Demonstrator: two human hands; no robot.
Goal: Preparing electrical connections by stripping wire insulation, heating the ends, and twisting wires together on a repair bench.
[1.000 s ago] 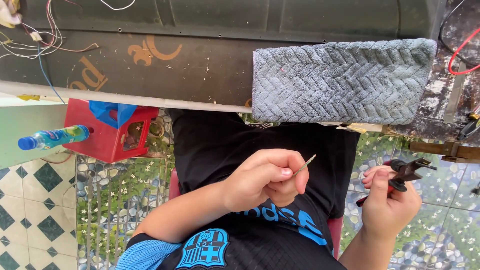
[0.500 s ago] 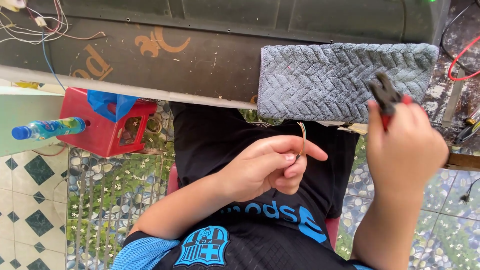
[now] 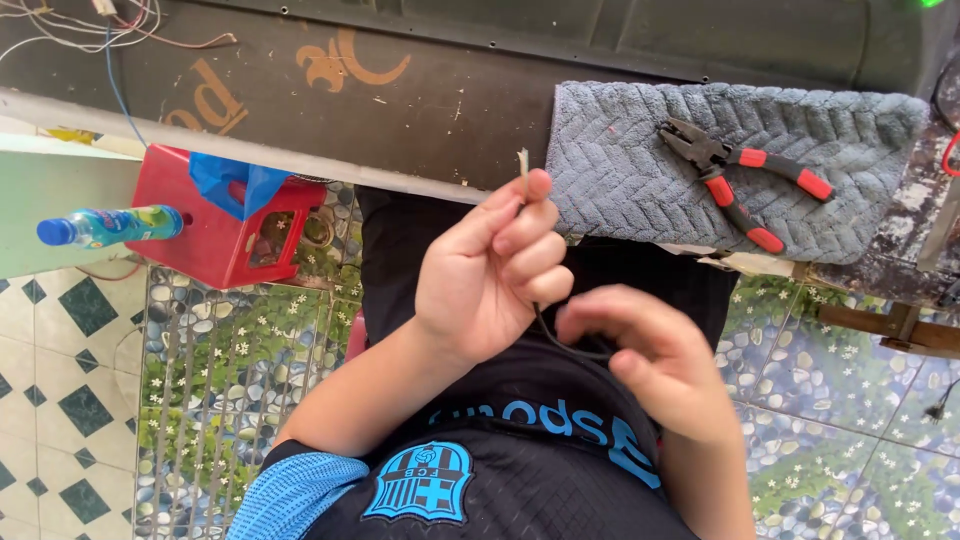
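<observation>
Pliers [image 3: 745, 180] that were raised in the right hand half a second ago now lie on the grey towel [image 3: 700, 170], and that hand has dropped to the lap. Well left of the towel, a plastic bottle [image 3: 110, 225] lies beside a red box [image 3: 215, 225] on the tiled floor. Just left of the towel, the left hand [image 3: 490, 275] has its fingers [image 3: 520, 205] pinched together on a thin dark wire [image 3: 523, 165], its pale bared tip standing upright against the dark surface [image 3: 400, 90]. Below the towel, the right hand [image 3: 650, 365] curls near the wire's slack, fingers half closed; whether they touch it cannot be told. Stripping appears finished; working the bared end would likely call for a steady pinch from both hands.
</observation>
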